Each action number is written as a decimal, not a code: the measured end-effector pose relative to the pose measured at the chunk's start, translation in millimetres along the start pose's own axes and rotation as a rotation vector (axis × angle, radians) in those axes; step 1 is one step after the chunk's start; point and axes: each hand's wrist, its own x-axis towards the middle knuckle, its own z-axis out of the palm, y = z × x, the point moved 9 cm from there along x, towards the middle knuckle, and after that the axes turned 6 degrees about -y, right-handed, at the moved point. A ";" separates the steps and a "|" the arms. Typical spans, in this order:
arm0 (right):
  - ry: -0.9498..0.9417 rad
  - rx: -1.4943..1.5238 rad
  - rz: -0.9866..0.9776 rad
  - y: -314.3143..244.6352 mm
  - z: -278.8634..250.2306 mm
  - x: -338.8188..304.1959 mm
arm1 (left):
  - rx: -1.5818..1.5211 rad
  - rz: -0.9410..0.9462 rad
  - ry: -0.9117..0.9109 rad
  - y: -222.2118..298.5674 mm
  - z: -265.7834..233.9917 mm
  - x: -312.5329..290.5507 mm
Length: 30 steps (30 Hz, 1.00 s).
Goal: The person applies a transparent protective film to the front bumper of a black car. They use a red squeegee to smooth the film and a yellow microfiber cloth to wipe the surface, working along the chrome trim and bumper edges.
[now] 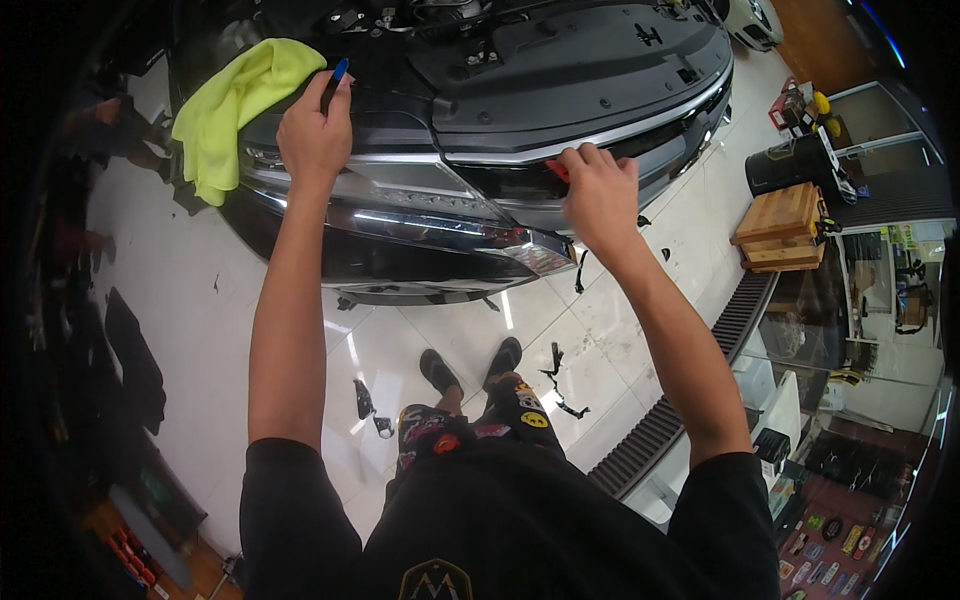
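Note:
My left hand (316, 135) is closed round a slim dark tool with a blue tip (341, 69), above the headlight (400, 182) of a dark car. A yellow-green cloth (222, 120) lies over the fender beside that hand. My right hand (603, 195) is closed at the front grille (510, 181), just below the chrome strip. A small red piece (558, 170) shows at its fingers; its kind is hidden by them. The black cover (580, 70) of the open engine bay lies beyond both hands.
Black trim pieces (563, 385) and dark broken-looking parts (366, 400) lie on the white tiled floor near my feet. A dark slatted grate (640, 445) runs along the right. Wooden boxes (785, 225) and a black drum (785, 168) stand at the far right.

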 end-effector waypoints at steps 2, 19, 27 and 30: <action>0.026 -0.007 0.067 18.1 -2.4 -7.1 | -0.010 0.054 0.040 5.2 -0.9 1.6; 0.048 0.151 0.038 -13.0 1.3 -15.3 | -0.046 0.094 0.079 3.4 -1.6 -3.8; -0.027 0.047 -0.088 -15.0 1.4 0.3 | 0.000 0.022 0.040 1.0 1.7 -1.6; -0.082 0.036 -0.089 -0.6 1.3 6.0 | -0.003 0.018 0.036 -5.1 0.0 0.8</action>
